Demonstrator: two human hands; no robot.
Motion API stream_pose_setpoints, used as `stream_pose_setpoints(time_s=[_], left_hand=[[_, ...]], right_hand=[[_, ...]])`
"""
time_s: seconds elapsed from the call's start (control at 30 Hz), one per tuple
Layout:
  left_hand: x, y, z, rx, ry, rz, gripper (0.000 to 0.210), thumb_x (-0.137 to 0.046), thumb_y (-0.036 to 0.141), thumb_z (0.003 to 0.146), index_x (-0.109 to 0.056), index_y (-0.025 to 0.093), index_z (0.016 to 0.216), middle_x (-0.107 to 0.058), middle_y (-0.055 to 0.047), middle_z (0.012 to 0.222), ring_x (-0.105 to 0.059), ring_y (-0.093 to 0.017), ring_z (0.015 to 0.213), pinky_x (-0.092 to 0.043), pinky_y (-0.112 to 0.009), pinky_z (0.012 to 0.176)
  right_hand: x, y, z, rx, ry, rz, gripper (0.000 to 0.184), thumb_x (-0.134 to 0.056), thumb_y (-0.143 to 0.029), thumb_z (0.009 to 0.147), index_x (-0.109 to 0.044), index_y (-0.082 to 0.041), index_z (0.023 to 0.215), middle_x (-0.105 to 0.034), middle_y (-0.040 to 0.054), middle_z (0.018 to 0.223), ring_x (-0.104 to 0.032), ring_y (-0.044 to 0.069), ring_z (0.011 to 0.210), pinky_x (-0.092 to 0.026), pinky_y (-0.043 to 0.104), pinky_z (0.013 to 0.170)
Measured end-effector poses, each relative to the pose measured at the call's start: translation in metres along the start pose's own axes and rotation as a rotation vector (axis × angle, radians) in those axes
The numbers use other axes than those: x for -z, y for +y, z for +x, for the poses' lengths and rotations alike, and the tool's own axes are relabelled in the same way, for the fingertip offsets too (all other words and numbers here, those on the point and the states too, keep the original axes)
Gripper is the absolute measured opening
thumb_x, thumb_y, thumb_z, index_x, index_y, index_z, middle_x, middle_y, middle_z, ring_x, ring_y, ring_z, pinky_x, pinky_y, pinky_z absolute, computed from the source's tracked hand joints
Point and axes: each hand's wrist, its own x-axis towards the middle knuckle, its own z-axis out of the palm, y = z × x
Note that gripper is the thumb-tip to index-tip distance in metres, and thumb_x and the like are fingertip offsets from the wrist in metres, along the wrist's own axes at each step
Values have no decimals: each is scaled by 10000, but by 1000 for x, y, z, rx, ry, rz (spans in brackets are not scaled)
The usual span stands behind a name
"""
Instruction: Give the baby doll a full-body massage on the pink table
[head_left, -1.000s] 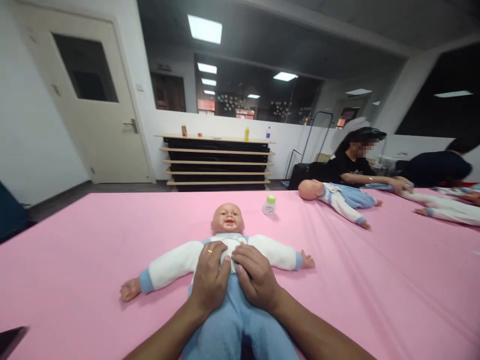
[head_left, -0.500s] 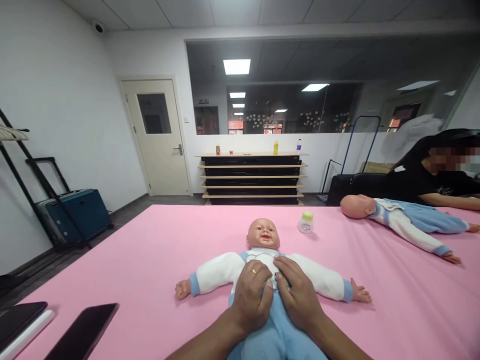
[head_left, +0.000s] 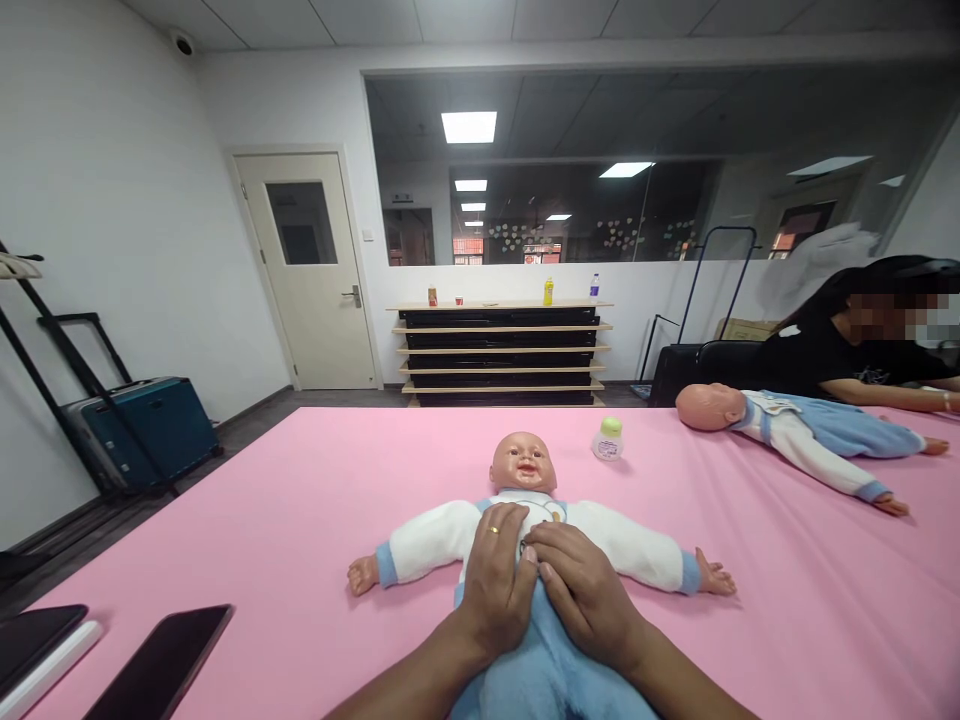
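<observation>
A baby doll (head_left: 525,465) in a white and light-blue outfit lies on its back, head away from me and arms spread wide. My left hand (head_left: 499,580), with a gold ring on one finger, rests flat on the left side of its chest, fingers extended. Beside it, my right hand (head_left: 589,585) lies on the other side of the chest with its fingers stretched out and angled left. The thumbs are close together near the middle. Both palms face down, and the cloth beneath them is hidden.
Beyond the doll stands a small jar with a green lid (head_left: 609,440) on the pink table cover (head_left: 285,520). A second doll (head_left: 795,430) lies at the right, near a seated person (head_left: 810,345). A phone (head_left: 161,665) and a dark device (head_left: 37,640) lie at the front left.
My right hand has slid left on the doll's chest, closer to my left hand. The left fingers have straightened and reach slightly higher. The whole view has shifted a little.
</observation>
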Motion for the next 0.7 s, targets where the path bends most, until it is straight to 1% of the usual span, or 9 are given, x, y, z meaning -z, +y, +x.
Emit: stream_pose_setpoints(time_s=[0.1,0.2,0.27,0.33,0.43,0.5,0.53,0.6,0.7], left_hand=[[2,2,0,-147,5,-25,396,-433,183,913,-473,149,1306,-574,-142,1213,-512,-249,1131,-433,-467,993],[4,5,2,-243,14,-27,406,-448,173,896,-479,143,1300,-587,-152,1209,-529,-256,1121,-435,-475,986],[5,7,4,-258,8,-34,350,-447,179,893,-521,142,1234,-604,-153,1151,-547,-259,1071,-452,-471,940],[5,8,4,-237,-22,-46,251,-434,190,898,-572,145,1104,-620,-139,1035,-558,-253,977,-466,-453,866],[4,9,5,-185,-71,-59,196,-408,202,909,-593,152,950,-612,-114,904,-546,-238,880,-456,-434,810],[2,8,5,-142,-80,-71,209,-394,204,917,-597,155,922,-610,-109,890,-541,-234,875,-449,-431,816],[2,7,6,-115,-78,-80,215,-389,203,922,-598,157,915,-610,-107,892,-539,-232,880,-446,-430,825],[1,6,6,-45,-74,-99,221,-385,203,931,-602,162,914,-613,-103,911,-534,-230,902,-443,-426,846],[0,4,8,77,-74,-96,213,-394,198,937,-604,172,923,-614,-96,941,-529,-229,932,-443,-420,867]], right_hand=[[-4,6,-2,-116,9,-17,372,-446,-169,944,-601,-204,1280,-654,105,1232,-596,235,1178,-498,475,1031],[-10,13,-6,-240,39,-41,374,-468,-204,938,-609,-211,1284,-632,93,1294,-573,237,1231,-491,472,1056],[-12,15,-9,-323,61,-58,366,-472,-218,933,-626,-200,1265,-632,95,1296,-574,241,1232,-491,476,1059],[-15,18,-10,-386,84,-82,360,-474,-226,928,-636,-178,1245,-636,107,1288,-577,251,1227,-492,486,1057],[-17,19,-11,-426,129,-137,352,-487,-231,918,-636,-152,1227,-647,130,1257,-592,273,1196,-499,514,1035],[-16,18,-12,-396,184,-163,333,-491,-213,915,-633,-148,1209,-656,142,1220,-604,278,1160,-508,523,1010],[-14,16,-12,-352,215,-165,320,-491,-195,913,-632,-149,1196,-657,145,1204,-605,276,1148,-510,521,1001],[-10,12,-12,-216,254,-141,311,-489,-149,903,-623,-156,1183,-654,145,1181,-598,266,1140,-508,510,991],[-2,4,-8,-10,217,-70,335,-497,-99,877,-606,-170,1186,-660,130,1135,-591,254,1132,-502,496,987]])
